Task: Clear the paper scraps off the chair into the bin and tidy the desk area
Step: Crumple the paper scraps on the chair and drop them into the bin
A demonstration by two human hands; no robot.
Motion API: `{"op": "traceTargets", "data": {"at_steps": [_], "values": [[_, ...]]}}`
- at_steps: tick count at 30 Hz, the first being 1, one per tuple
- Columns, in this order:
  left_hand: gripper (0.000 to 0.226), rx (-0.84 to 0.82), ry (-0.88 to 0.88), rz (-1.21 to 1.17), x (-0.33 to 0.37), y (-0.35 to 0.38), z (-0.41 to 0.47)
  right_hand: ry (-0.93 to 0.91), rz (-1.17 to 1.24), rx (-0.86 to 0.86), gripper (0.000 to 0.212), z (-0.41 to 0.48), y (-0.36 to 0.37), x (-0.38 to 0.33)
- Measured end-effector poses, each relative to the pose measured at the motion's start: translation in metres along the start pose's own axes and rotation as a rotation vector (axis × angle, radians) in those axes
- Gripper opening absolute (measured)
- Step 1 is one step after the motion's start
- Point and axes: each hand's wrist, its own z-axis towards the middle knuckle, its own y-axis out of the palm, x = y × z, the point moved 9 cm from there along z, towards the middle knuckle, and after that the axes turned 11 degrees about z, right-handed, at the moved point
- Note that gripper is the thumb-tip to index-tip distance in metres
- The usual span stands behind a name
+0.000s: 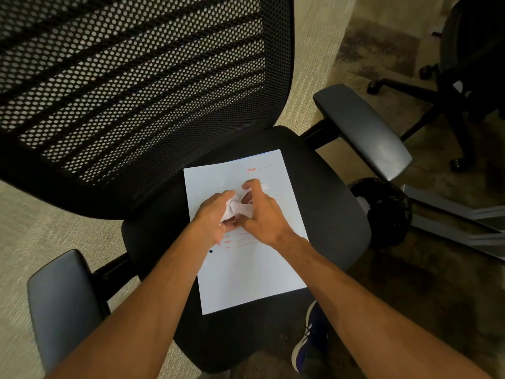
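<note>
From the head camera, looking down: a black office chair (328,187) with a mesh back stands on carpet, and a pale blue folder (246,269) with red print lies flat on its seat. Above the folder both hands meet. The left hand (211,218) and the right hand (262,214) are closed together around a bunch of white paper scraps (237,207), fingers curled in and pressing the paper between the two palms; the wad sits in the hands, just over the middle of the folder, and no loose scraps show elsewhere on the seat. A round black bin (388,212) stands on the floor just beyond the chair's right side, under the armrest (363,132), with something white showing at its rim. A blue shoe (308,340) shows by the front of the seat.

The step in hand looks like gathering and crumpling the scraps. The next move likely calls for keeping the wad squeezed tight and carrying it right, over the seat edge and past the armrest, to drop it into the bin without shedding bits.
</note>
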Motion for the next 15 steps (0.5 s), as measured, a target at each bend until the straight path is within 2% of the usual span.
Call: {"op": "traceTargets", "data": {"at_steps": [3, 7, 15], "values": [[0.008, 0.023, 0.006, -0.009, -0.007, -0.001, -0.003, 0.066, 0.081, 0.030, 0.085, -0.006, -0.004, 0.006], [0.009, 0.008, 0.020, -0.002, -0.009, 0.005, -0.008, 0.074, 0.091, 0.069, 0.071, -0.013, -0.009, 0.010], [0.006, -0.018, 0.076, -0.006, -0.001, 0.027, -0.027, -0.009, 0.147, 0.270, 0.069, -0.034, -0.039, 0.014]]}}
